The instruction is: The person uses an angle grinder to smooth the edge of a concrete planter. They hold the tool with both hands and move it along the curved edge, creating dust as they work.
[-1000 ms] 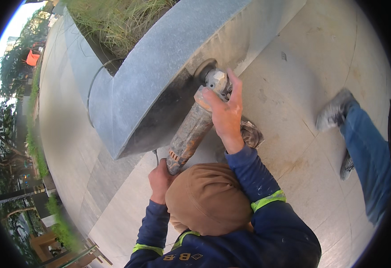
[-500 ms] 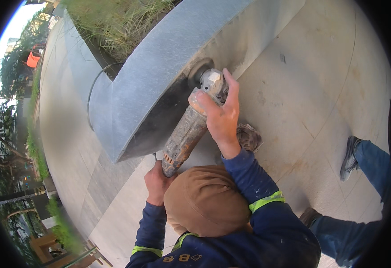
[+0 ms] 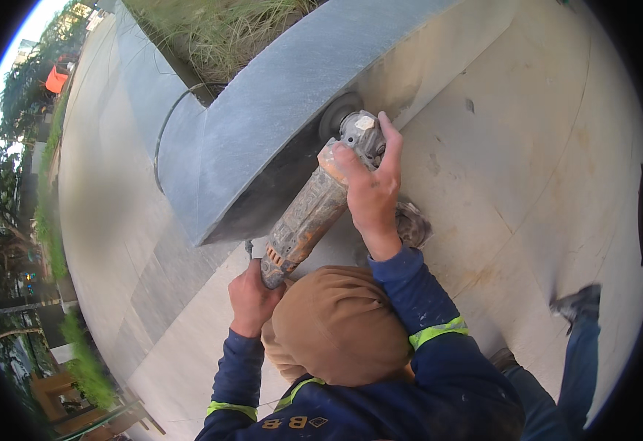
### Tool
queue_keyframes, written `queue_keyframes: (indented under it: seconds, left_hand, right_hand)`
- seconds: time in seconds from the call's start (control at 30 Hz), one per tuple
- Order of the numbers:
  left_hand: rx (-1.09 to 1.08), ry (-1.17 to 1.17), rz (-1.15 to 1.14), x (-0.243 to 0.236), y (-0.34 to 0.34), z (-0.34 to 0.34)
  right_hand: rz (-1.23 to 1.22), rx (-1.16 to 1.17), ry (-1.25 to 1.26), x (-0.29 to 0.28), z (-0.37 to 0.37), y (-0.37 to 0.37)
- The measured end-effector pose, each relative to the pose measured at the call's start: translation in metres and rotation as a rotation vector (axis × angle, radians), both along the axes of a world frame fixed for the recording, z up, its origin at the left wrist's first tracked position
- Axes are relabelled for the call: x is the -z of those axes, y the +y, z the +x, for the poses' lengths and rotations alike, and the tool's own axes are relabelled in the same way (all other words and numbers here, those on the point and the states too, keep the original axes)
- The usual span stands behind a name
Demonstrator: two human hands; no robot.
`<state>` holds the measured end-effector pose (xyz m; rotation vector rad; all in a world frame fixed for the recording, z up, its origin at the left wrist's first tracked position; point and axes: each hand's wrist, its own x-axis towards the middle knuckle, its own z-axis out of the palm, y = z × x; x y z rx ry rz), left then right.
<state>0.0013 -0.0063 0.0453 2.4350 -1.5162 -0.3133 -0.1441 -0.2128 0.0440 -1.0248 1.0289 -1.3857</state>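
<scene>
Both my hands are on a worn, dusty angle grinder (image 3: 306, 209) with grey and orange housing. My left hand (image 3: 254, 300) is closed around its rear end, beside the cord (image 3: 248, 247). My right hand (image 3: 375, 198) grips the metal head from the right, thumb on top and a finger along the far side. The round disc (image 3: 338, 115) is against the shadowed side face of a grey stone planter (image 3: 262, 99), below its top edge. Whether the disc spins, I cannot tell. Brown cloth (image 3: 340, 323) covers the lower middle, between my navy sleeves.
Grass (image 3: 226, 33) grows inside the planter, and a dark cable (image 3: 161, 147) loops over its rim. A dusty shoe (image 3: 413, 223) rests near my right wrist. Another person's leg in jeans (image 3: 580, 360) is at the right. Pale paving (image 3: 512, 169) surrounds the planter.
The grinder and planter appear slightly farther right and higher in view. The other person's foot at right has shifted toward the lower edge. Both my hands keep their grip.
</scene>
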Motion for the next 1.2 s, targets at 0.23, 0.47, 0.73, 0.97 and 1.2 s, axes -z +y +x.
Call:
queue_keyframes:
  seconds: [0.23, 0.47, 0.73, 0.97, 1.2]
  left_hand:
    - [0.027, -0.027, 0.127, 0.026, 0.005, 0.003]
    - [0.003, -0.001, -0.014, -0.002, 0.005, 0.005]
    - [0.0, -0.023, 0.133, 0.036, 0.021, 0.009]
    - [0.0, -0.014, 0.017, 0.003, 0.011, 0.004]
    - [-0.01, -0.023, 0.149, 0.029, 0.017, 0.008]
  right_hand:
    - [0.25, 0.01, -0.061, 0.057, 0.006, -0.002]
    - [0.008, -0.022, -0.14, -0.002, 0.008, 0.007]
    - [0.199, 0.011, -0.009, 0.064, 0.012, 0.012]
    - [0.039, -0.024, -0.143, 0.006, 0.009, 0.01]
    - [0.141, 0.005, -0.023, 0.053, 0.012, 0.008]
